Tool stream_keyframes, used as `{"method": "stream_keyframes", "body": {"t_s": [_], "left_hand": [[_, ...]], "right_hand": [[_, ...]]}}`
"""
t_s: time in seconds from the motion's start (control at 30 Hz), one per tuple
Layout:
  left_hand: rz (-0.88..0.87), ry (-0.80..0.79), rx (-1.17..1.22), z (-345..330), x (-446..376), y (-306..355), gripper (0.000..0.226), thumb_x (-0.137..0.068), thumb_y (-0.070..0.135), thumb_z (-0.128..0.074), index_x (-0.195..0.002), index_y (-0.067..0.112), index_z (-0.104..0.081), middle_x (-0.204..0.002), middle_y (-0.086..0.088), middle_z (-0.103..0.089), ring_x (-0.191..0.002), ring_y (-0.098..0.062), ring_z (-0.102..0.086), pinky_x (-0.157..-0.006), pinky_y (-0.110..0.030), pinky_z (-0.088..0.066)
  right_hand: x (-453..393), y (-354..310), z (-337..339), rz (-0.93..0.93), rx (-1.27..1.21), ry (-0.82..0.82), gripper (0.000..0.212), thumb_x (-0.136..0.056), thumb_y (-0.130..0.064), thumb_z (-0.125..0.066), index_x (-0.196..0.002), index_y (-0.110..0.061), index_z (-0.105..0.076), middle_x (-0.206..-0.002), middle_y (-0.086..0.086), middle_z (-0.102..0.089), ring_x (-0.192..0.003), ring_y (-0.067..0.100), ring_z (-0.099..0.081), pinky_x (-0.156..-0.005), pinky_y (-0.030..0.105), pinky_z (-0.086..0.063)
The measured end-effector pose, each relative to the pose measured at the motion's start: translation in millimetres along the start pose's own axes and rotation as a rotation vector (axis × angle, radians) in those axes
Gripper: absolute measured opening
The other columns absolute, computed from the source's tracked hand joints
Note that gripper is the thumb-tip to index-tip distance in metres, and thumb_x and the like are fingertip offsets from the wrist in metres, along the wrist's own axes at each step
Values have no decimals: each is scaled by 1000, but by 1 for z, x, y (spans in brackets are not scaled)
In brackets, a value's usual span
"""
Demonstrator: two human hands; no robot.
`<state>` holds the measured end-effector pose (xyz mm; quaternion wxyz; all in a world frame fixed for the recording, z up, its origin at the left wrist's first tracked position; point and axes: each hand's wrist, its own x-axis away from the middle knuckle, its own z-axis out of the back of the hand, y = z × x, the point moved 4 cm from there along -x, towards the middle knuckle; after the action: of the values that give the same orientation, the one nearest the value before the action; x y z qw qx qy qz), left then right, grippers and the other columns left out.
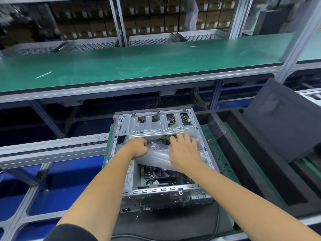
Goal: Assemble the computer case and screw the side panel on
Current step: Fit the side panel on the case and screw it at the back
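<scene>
An open silver computer case (152, 126) lies on its side in front of me, its inside facing up. A clear plastic bag (156, 154) lies crumpled across the middle of the case, over cables. My left hand (138, 147) grips the bag's left part with curled fingers. My right hand (184, 151) lies flat on the bag's right part, fingers spread. The motherboard (156, 176) shows below the bag. A dark grey side panel (284, 122) leans upright at the right.
A green mat (220, 153) with small black screws (225, 166) lies to the right of the case. Black foam trays (257, 171) sit under the leaning panel. A green workbench shelf (139, 66) runs across behind. A black cable (216, 228) curls at the near edge.
</scene>
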<state>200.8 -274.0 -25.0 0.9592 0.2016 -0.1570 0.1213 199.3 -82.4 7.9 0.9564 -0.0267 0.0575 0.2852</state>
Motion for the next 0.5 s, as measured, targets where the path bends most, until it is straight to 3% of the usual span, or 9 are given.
{"method": "stream_keyframes", "body": {"t_s": [0.07,0.2,0.27,0.33,0.43,0.5], "left_hand": [[-4,11,-1,1,2,1,20,-75,5,-38,-72,21,-50,-77,2,-53,-78,-18,-48,-68,-30,-37],[-13,8,-21,2,2,2,18,-75,5,-38,-65,17,-46,-71,0,-50,-68,-16,-44,-58,-27,-34],[-8,5,-13,2,3,2,17,-76,5,-38,-65,16,-45,-71,-1,-49,-66,-15,-41,-58,-27,-34],[3,7,10,1,4,3,18,-76,4,-37,-65,17,-44,-71,-1,-48,-66,-15,-41,-59,-28,-34],[16,-4,31,1,3,6,22,-78,2,-36,-66,17,-48,-85,-9,-56,-81,-22,-47,-80,-36,-43],[30,-36,-4,1,1,6,26,-84,2,-34,-82,11,-59,-108,-16,-61,-102,-30,-52,-98,-42,-38]], "right_hand": [[2,6,-1,-72,50,-58,36,-103,-31,-35,-124,-8,-50,-127,13,-49,-115,31,-45,-94,41,-40],[2,-4,-5,-52,91,-138,25,-92,-11,-47,-111,-6,-62,-116,14,-57,-108,31,-54,-88,40,-44],[1,-3,-4,-64,47,-168,19,-90,-9,-47,-102,-6,-62,-102,12,-61,-95,28,-59,-76,35,-44],[3,3,-9,-80,-22,-220,14,-90,-10,-45,-86,-7,-57,-78,6,-55,-71,20,-54,-61,30,-40],[6,7,-24,-11,-61,-445,24,-92,-5,-37,-70,-5,-47,-65,4,-44,-54,17,-40,-60,33,-40],[-2,10,-30,2,-95,-547,25,-93,2,-32,-95,2,-57,-68,5,-45,-60,21,-45,-64,36,-41]]}}
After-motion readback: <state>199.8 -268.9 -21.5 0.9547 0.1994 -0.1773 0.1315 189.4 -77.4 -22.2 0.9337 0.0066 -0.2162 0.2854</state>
